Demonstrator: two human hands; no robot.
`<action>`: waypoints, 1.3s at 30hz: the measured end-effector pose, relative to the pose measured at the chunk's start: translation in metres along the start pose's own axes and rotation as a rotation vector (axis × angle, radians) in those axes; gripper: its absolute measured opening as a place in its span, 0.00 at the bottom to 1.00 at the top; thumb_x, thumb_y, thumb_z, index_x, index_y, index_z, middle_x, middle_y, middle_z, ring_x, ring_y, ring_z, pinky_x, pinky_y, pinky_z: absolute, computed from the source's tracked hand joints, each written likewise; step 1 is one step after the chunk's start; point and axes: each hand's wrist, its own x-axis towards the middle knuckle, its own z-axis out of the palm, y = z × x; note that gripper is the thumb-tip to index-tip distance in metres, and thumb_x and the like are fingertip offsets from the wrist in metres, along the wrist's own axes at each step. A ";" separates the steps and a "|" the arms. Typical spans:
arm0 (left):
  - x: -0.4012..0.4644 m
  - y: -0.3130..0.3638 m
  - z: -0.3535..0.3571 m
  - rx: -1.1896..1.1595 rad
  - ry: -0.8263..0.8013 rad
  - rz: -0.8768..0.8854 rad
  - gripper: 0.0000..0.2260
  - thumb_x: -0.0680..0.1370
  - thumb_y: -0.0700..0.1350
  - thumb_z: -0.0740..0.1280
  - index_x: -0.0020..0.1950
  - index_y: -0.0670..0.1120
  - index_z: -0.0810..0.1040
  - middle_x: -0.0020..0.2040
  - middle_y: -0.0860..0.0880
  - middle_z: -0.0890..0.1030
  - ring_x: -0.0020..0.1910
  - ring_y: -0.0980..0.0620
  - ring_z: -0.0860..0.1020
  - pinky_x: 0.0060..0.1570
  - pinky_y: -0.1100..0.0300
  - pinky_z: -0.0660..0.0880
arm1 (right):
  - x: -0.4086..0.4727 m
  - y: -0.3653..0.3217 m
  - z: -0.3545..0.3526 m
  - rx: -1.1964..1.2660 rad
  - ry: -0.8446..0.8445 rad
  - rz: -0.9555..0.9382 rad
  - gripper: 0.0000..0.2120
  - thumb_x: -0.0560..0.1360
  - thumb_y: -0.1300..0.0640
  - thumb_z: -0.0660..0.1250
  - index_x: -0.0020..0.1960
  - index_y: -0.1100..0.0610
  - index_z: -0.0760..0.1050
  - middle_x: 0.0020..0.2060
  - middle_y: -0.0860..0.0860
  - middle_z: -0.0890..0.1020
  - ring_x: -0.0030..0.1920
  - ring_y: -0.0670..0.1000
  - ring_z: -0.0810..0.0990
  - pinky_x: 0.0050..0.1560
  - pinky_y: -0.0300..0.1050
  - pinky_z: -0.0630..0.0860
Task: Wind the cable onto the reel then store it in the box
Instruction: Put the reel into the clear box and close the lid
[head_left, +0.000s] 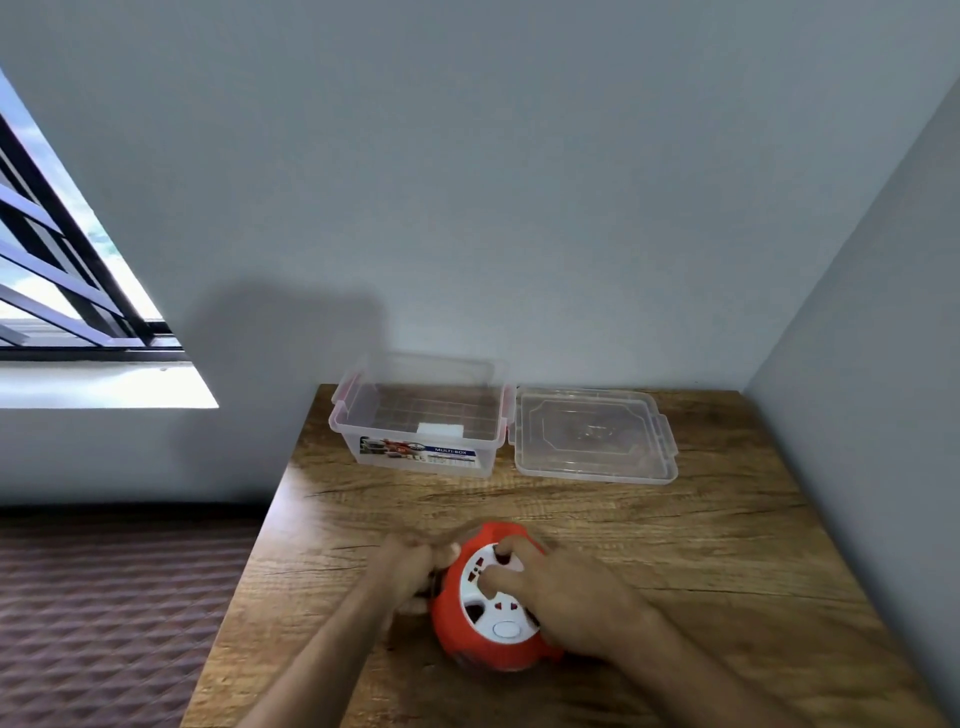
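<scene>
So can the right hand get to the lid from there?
Probably yes. The right hand is on the reel, and only bare table lies between it and the lid. It would have to let go of the reel first.
</scene>
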 end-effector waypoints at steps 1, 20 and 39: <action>0.001 0.001 -0.002 0.112 -0.003 0.029 0.11 0.77 0.49 0.74 0.55 0.45 0.85 0.51 0.45 0.88 0.51 0.45 0.85 0.50 0.49 0.85 | -0.001 0.002 0.002 0.039 0.035 -0.006 0.22 0.78 0.56 0.65 0.69 0.43 0.64 0.72 0.51 0.65 0.60 0.58 0.76 0.52 0.53 0.75; 0.012 0.050 -0.065 0.425 0.647 0.467 0.16 0.81 0.53 0.65 0.61 0.46 0.86 0.67 0.45 0.76 0.59 0.48 0.78 0.59 0.55 0.75 | 0.105 0.049 -0.027 1.241 0.625 0.872 0.04 0.78 0.57 0.69 0.45 0.56 0.77 0.33 0.57 0.84 0.26 0.53 0.82 0.34 0.50 0.83; -0.052 -0.017 0.039 0.403 0.576 0.263 0.24 0.75 0.60 0.68 0.64 0.48 0.70 0.56 0.50 0.75 0.59 0.46 0.77 0.56 0.49 0.79 | 0.019 0.026 0.017 0.910 0.204 0.830 0.13 0.80 0.56 0.59 0.40 0.57 0.77 0.40 0.54 0.82 0.45 0.57 0.82 0.51 0.54 0.80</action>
